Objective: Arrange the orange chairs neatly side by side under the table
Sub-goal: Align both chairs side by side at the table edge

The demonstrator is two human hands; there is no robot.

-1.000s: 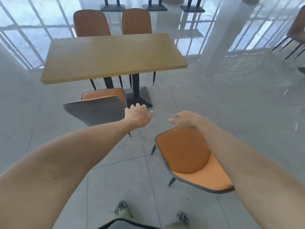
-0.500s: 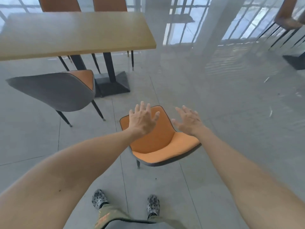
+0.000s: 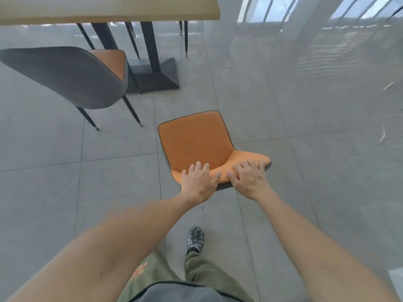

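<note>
An orange chair (image 3: 192, 142) with a dark rim stands on the tiles in the middle, right of the table and apart from it. I look down on its seat and the top of its backrest. My left hand (image 3: 199, 182) lies over the left part of the backrest's top edge, fingers spread onto the orange face. Over the right part lies my right hand (image 3: 249, 177), its fingers bent. A second chair (image 3: 65, 73), with a grey back and orange seat, stands at the left, its seat pushed under the wooden table (image 3: 109, 7).
The table's black post and base plate (image 3: 154, 77) sit just right of the tucked chair. Thin black legs of far chairs (image 3: 185, 38) show behind the table. My foot (image 3: 195, 238) is below the hands. Grey floor tiles spread to the right.
Both hands dropped from hovering above the chair onto its backrest top. The view tilted further down and came closer; the table slid up and left in the frame.
</note>
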